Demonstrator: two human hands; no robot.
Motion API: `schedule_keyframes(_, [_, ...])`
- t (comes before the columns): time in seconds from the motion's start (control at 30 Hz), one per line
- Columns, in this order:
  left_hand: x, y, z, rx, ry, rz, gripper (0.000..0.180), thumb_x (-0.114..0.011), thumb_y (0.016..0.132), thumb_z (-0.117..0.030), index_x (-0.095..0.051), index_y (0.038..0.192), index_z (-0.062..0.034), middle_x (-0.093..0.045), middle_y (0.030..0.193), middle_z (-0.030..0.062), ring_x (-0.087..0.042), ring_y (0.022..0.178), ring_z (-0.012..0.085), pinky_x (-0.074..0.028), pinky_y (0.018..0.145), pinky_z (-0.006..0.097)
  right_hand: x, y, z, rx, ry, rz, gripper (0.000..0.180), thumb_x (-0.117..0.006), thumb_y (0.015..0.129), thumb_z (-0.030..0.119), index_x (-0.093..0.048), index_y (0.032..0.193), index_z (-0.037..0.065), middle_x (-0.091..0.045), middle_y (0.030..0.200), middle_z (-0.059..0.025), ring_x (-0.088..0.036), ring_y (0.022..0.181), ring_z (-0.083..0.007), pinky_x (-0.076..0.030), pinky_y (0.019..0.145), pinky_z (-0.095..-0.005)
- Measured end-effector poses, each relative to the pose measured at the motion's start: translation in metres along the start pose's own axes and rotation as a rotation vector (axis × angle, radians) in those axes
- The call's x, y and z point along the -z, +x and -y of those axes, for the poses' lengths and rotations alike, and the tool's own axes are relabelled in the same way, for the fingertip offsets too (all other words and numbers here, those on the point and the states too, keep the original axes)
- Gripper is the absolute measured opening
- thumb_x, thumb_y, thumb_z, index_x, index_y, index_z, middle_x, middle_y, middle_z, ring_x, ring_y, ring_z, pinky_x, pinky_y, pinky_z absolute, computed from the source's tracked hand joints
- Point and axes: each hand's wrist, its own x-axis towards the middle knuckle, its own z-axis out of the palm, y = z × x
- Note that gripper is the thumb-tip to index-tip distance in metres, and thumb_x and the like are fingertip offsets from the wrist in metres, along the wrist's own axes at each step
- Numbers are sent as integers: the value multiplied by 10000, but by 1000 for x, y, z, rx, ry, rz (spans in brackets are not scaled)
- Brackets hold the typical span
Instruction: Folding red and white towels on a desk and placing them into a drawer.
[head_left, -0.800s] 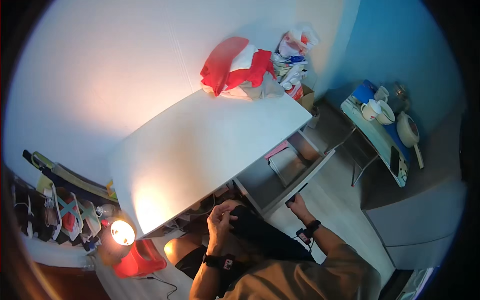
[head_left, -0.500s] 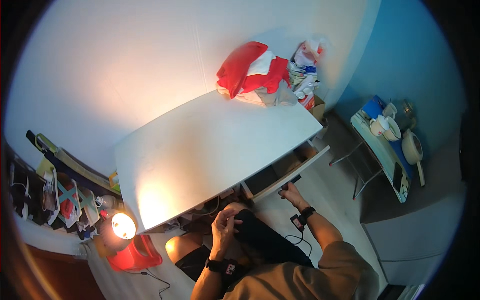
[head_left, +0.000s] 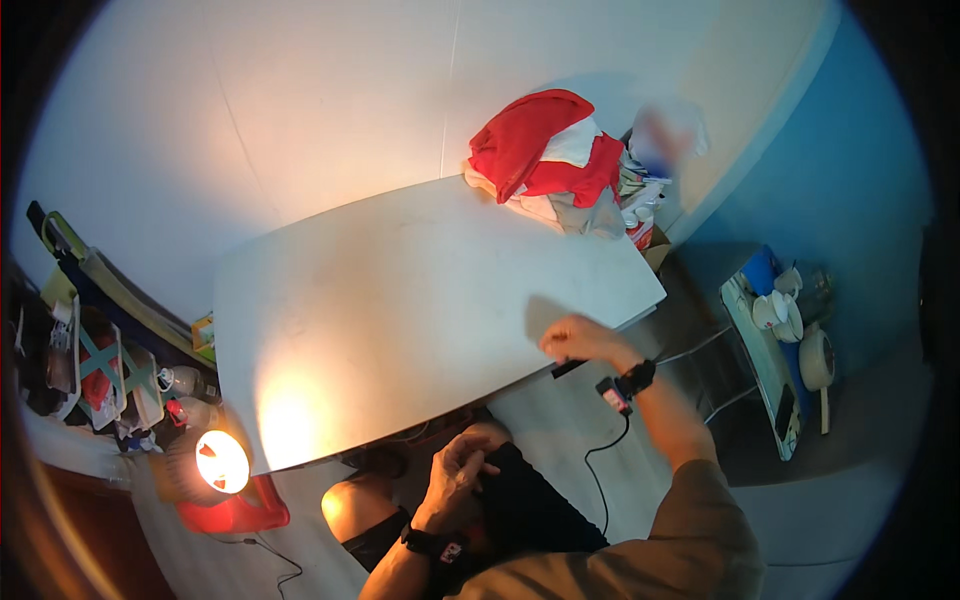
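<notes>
My right hand (head_left: pixel 578 340) is raised over the front edge of the white table (head_left: pixel 420 270), fingers curled in. What they hold, if anything, is hidden. Just beneath it, a short black handle (head_left: pixel 569 369) juts from the table front, where the drawer now sits nearly flush. Over my bent knees hovers or rests my left hand (head_left: pixel 460 468), its fingers loosely bent and slightly apart, with nothing visible in them. Each wrist wears a black band with a small device; a cable (head_left: pixel 597 460) runs down from the right one.
Red, white and grey cloths (head_left: pixel 545 150) lie heaped at the table's far right. A lit lamp (head_left: pixel 222 462) stands at the left, above a red stool (head_left: pixel 240 508). On the right, a folding table (head_left: pixel 757 365) carries cups and a pan (head_left: pixel 817 358).
The drawer, open half a second ago with my right hand at its handle, has gone in. My right hand has risen above the table edge. My left hand has stayed by my knees.
</notes>
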Motion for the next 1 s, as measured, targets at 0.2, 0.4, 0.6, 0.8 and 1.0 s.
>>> schedule_keyframes(0.2, [8,14,-17,119,-151,117,241,-527,930,-114,-591,1145,-25,-663,1059,69,-685,792,134,-493,546,222,104,121,54,50,541,-549,270,-642,886,306,-604,1042,88,-661,839,-55,-642,649,-143,-474,530,-263])
schedule_keyframes(0.4, [13,18,-29,126,-131,109,294,-509,924,-125,-561,1194,-21,-650,1132,88,-654,816,134,-489,616,230,156,219,69,97,689,-746,258,-674,850,295,-563,930,76,-638,758,-53,-636,612,-161,-488,528,-299])
schedule_keyframes(0.6, [13,21,-35,126,-88,110,326,-489,915,-122,-542,1208,11,-639,1150,119,-660,849,155,-504,647,251,160,249,63,121,696,-929,196,-684,741,176,-521,723,69,-544,646,-36,-512,515,-139,-424,476,-276])
schedule_keyframes(0.8, [3,13,-40,192,-88,105,330,-529,883,-95,-551,1202,-11,-643,1089,100,-634,816,130,-504,648,250,170,165,134,621,521,-1109,209,-668,714,84,-462,679,97,-427,652,38,-400,602,-82,-342,544,-265])
schedule_keyframes(1.0, [-20,-12,-84,-488,-16,-124,457,-647,819,-107,-507,1242,-7,-573,1196,148,-574,1046,204,-469,920,335,83,-8,221,765,540,-597,214,-652,764,16,-464,701,97,-448,699,52,-423,658,-42,-381,589,-221])
